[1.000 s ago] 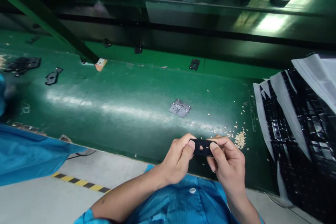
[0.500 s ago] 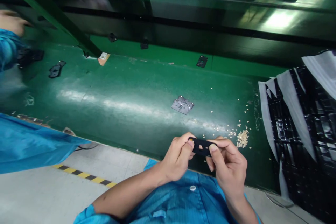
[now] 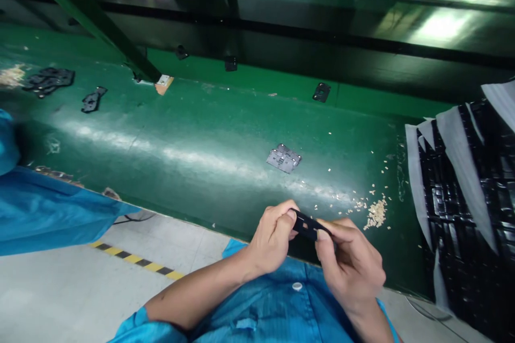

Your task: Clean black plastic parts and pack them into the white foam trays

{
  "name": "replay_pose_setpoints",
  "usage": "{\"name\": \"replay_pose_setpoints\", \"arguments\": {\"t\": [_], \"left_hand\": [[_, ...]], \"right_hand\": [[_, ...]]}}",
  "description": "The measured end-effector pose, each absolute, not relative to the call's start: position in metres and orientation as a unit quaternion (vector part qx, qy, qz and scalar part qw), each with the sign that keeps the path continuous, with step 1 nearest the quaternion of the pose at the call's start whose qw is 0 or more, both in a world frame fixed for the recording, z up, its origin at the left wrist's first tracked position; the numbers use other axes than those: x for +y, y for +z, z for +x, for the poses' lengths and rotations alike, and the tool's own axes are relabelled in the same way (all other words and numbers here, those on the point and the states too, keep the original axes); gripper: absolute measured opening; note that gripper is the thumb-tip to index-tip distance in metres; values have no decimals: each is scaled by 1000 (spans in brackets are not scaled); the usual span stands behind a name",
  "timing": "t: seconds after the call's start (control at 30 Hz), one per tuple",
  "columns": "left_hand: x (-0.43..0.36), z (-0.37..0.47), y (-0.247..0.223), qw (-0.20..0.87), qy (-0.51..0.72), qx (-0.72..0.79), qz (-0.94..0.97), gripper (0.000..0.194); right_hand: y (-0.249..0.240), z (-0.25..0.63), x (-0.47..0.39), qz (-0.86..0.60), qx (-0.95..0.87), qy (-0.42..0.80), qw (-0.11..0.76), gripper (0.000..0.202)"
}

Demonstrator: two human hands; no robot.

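A small flat black part (image 3: 308, 225) with cut-out openings is held between my two hands, above the bench's front edge. My left hand (image 3: 273, 236) pinches its left end between thumb and fingers. At its right end, the thumb and fingers of my right hand (image 3: 350, 257) grip it. Beyond my hands lies a little stack of grey-black flat parts (image 3: 284, 158) on the green bench (image 3: 193, 187). To the right of the held part is a pile of tiny pale pieces (image 3: 377, 213), with more scattered around it.
Black parts wrapped with white sheets (image 3: 454, 187) stand at the right. A single black part (image 3: 321, 92) lies further back. More black parts (image 3: 50, 80) lie far left, near a co-worker's blue sleeve (image 3: 7, 142). A green post (image 3: 92, 21) slants down to the bench.
The held part is tilted more, its right end lower, and my right hand has turned around that end. The co-worker's hand at the left has gone out of view. The camera view has shifted slightly.
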State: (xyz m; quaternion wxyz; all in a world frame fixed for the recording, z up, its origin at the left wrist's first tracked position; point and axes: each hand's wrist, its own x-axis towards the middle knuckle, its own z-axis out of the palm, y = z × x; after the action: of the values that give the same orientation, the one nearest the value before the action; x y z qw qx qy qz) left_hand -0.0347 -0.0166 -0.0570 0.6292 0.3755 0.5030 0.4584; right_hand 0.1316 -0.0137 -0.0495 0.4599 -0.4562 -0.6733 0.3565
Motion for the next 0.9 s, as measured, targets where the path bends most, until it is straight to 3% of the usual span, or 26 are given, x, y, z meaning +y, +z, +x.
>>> {"name": "replay_pose_setpoints", "arguments": {"t": [0.1, 0.27, 0.57, 0.73, 0.9], "left_hand": [[-16, -33, -53, 609, 461, 545, 345, 37], [-22, -35, -45, 637, 455, 543, 305, 38], [-21, -55, -41, 644, 426, 508, 381, 30], [-13, -76, -41, 571, 394, 560, 453, 20], [31, -115, -44, 455, 326, 591, 582, 13]], "right_hand": [[-49, 130, -12, -426, -710, 324, 458, 36], [-44, 129, 0, -462, -568, 554, 397, 11], [-48, 125, 7, -498, -456, 645, 358, 23], [-49, 119, 10, -521, -503, 601, 339, 22], [-48, 110, 47, -526, -705, 388, 277, 19]]}}
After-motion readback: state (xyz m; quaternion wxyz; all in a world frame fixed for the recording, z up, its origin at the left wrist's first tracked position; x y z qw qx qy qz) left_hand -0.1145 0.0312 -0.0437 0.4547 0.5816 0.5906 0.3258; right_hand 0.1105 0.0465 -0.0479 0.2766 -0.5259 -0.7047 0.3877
